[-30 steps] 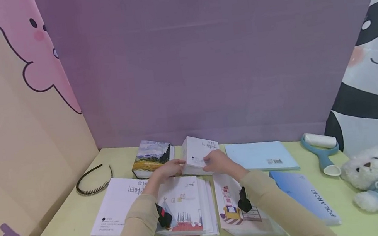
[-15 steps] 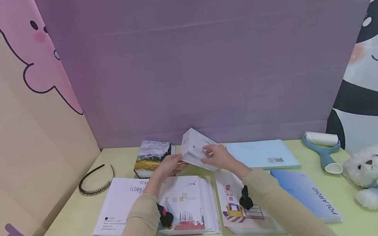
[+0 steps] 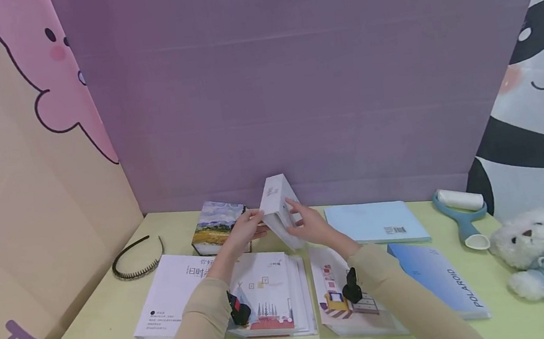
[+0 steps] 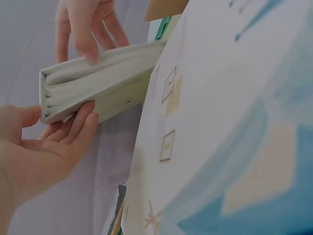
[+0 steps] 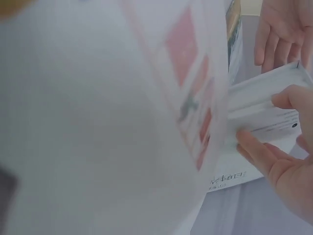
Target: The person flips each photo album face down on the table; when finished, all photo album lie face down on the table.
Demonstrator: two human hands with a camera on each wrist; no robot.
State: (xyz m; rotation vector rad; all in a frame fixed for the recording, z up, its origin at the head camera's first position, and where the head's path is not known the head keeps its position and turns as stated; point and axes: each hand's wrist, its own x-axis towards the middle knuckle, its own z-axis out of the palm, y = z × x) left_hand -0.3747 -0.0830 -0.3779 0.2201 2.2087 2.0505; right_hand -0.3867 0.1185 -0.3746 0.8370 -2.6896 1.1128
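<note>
Left hand (image 3: pixel 244 231): pinching the book (image 3: pixel 274 192) by its spine edge.
Book: tilted between the hands, touching both; the step seems to be repositioning it, and the next move probably calls for a steady two-sided hold.
Right hand (image 3: pixel 311 226): pinching the book by one cover.

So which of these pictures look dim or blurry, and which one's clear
Head view: clear and bright, POLAROID readable on the blue book; left wrist view: dim, left hand shaded; right wrist view: hazy, close illustrated cover blurred, held white book sharper.
</note>
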